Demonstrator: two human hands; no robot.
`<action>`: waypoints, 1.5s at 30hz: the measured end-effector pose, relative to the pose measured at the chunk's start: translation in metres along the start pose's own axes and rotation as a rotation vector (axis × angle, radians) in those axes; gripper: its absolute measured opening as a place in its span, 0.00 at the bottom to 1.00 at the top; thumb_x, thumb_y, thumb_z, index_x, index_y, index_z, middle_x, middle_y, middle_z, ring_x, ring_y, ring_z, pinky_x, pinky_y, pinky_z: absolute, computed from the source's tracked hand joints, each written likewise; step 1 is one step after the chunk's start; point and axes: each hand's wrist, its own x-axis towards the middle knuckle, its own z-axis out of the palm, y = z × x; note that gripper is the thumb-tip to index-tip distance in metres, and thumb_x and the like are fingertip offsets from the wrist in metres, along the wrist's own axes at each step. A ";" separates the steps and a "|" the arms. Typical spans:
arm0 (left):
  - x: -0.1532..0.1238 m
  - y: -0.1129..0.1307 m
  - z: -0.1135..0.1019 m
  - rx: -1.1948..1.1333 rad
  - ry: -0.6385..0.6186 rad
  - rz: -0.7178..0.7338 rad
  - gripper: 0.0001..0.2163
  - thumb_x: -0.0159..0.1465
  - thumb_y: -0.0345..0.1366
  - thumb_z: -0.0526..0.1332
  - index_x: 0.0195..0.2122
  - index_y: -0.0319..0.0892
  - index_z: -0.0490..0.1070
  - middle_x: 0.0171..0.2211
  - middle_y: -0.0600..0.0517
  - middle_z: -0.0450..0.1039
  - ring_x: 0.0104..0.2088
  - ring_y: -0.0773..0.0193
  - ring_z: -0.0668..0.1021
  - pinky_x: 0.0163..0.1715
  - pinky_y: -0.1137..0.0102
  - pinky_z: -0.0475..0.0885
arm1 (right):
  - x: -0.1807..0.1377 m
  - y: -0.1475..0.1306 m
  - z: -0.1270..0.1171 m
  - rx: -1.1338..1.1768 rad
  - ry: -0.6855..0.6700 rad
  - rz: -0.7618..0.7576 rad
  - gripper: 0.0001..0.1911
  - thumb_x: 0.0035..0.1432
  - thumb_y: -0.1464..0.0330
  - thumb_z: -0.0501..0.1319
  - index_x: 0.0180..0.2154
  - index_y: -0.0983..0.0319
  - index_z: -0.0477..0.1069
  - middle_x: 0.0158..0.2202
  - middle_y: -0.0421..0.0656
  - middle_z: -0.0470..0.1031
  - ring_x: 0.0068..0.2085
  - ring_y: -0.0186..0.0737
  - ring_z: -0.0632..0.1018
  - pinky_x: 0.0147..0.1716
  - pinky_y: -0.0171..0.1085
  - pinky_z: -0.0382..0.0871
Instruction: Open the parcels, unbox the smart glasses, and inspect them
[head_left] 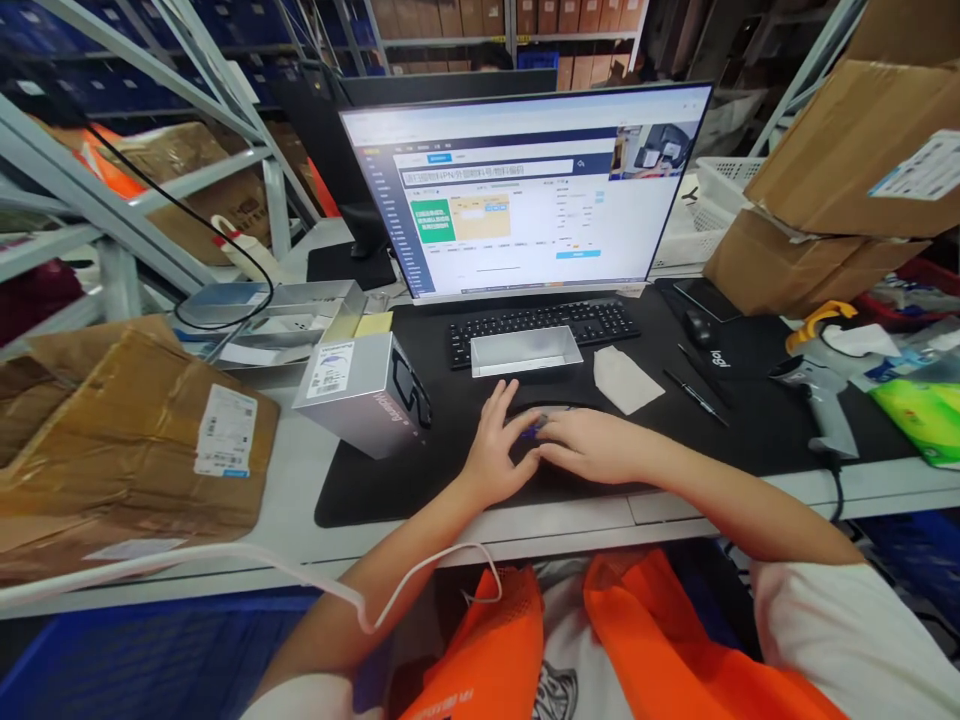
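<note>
Both my hands meet over the black desk mat (360, 492), around a dark item with a purple sheen (537, 426) that looks like a pair of glasses. My left hand (496, 452) has its thumb and index finger at the item, the other fingers stretched forward. Fingers of my right hand (592, 445) close on it from the other side and cover much of it. Just beyond them lies an open, shallow white box tray (525, 352). To the left stands a silver box (360, 395) with glasses pictured on its side. A pale cloth (624, 380) lies to the right.
A monitor (525, 220) stands behind a black keyboard (607, 320). Rightward are a mouse (697, 327), a pen (696, 397), a barcode scanner (821, 405) and a green packet (922, 420). Cardboard boxes flank me, one left (150, 440), others stacked right (847, 150). A white cable (277, 560) crosses my left forearm.
</note>
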 end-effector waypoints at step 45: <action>0.010 0.000 -0.030 -0.216 -0.380 -0.580 0.16 0.70 0.46 0.55 0.39 0.40 0.76 0.32 0.49 0.79 0.33 0.61 0.79 0.37 0.68 0.72 | -0.043 0.082 0.006 0.120 0.269 -0.044 0.50 0.54 0.61 0.70 0.72 0.56 0.50 0.65 0.53 0.66 0.63 0.61 0.71 0.64 0.60 0.67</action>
